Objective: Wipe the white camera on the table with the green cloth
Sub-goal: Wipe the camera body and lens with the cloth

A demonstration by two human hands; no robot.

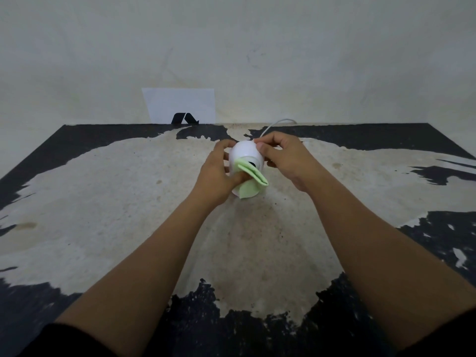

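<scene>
**benchrat:** Looking at this one, I'd say the wipe is already on the go. The white camera point(246, 154) sits near the far middle of the table point(103, 202), and both hands are on it. The left hand point(219, 176) has the folded green cloth point(253, 180) pinched between thumb and fingers and laid across the front of the camera, partly over the dark lens. The loose end of the cloth hangs down over the base.

**dustoff:** And the right hand point(286, 161)?

**benchrat:** Fingers curled round the upper right side of the shell, thumb tip on top. Looks like it's just steadying the thing. A white cable point(273, 124) runs off the back toward the wall, so there's a bit of tether.

**dustoff:** Next move then?

**benchrat:** My guess: drag the cloth round the curved body while the right hand keeps it from rolling or tipping, maybe turn it to reach the back. Smooth round plastic, so the hold needs to stay firm, and don't yank the cable.

**dustoff:** That table's rough, huh.

**benchrat:** Yeah, black top with most of the coating worn off to a pale, gritty patch, specks all over. Plain off-white wall point(334, 60) behind, a bit scuffed, with a white sheet point(180, 104) carrying a black mark propped against it at the table's far edge. Dim, flat light. Nothing else on the table that I can see.
</scene>
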